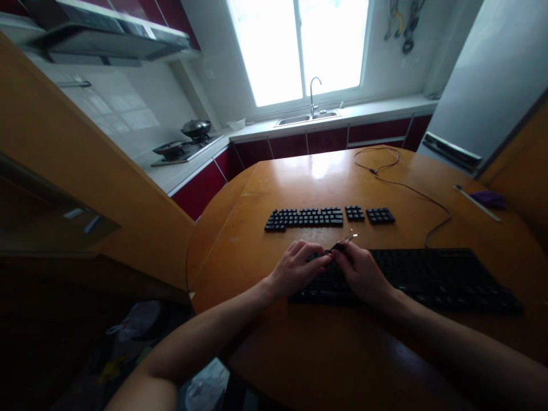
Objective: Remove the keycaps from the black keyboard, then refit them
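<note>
Head view: one black keyboard (428, 277) at lower centre of the frame, close to the table's (299, 177) near edge.
Right hand (363, 274) pinches a wire tool (349, 237); left hand (295, 265) is curled on the keys, its grip unclear. Three keycap groups (305, 218) lie above, with bare wood beyond.

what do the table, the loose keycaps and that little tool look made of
Table: wood or veneer, glossy varnish; orange-brown tone, window glare. Loose keycaps: likely matte black plastic, no shine. Tool: thin metal wire tip, glinting; dark handle unclear.

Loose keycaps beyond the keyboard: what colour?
Black; the loose keycaps show best in the head view.
</note>
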Motion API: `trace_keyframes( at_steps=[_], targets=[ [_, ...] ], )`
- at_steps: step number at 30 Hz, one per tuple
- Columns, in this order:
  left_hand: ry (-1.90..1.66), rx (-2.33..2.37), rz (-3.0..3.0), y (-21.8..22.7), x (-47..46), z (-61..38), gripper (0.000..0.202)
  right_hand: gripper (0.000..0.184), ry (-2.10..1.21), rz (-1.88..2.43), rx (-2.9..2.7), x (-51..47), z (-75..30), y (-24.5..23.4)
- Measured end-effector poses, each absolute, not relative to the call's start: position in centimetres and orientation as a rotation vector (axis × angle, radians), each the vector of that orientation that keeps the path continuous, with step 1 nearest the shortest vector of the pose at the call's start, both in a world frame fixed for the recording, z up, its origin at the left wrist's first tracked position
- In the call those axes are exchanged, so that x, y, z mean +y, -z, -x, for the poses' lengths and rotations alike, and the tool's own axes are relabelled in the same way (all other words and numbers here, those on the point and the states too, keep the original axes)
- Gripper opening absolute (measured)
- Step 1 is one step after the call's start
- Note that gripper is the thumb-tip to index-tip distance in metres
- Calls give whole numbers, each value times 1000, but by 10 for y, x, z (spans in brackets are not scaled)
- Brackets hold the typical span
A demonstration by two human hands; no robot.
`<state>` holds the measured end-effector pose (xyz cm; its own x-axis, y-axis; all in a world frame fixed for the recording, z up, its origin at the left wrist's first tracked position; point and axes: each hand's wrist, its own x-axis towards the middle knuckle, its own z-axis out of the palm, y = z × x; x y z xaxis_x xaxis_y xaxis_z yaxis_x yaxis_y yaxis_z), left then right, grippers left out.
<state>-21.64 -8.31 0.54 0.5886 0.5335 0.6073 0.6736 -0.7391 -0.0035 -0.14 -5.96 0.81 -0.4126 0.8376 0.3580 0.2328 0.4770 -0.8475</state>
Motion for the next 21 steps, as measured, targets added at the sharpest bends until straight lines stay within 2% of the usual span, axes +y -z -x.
trace_keyframes(
  at_steps=[7, 11, 15, 21],
  targets=[
    [922, -992, 2687, 5, -84, 220, 22, 19, -944, 1028, -1920, -67, 1, -13],
    [1198, -976, 2738, 7, -84, 219, 31, 20, -904, 1080, -1958, -72, 2, -15],
    [1423, -1243, 2571, -2, -72, 227, 32, 21, -839, 1140, -1963, -67, 0, -14],
    [1111, -1754, 2226, 3, -27, 277, 12, 21, -860, 1134, -1929, -63, -1, -14]
  ],
)
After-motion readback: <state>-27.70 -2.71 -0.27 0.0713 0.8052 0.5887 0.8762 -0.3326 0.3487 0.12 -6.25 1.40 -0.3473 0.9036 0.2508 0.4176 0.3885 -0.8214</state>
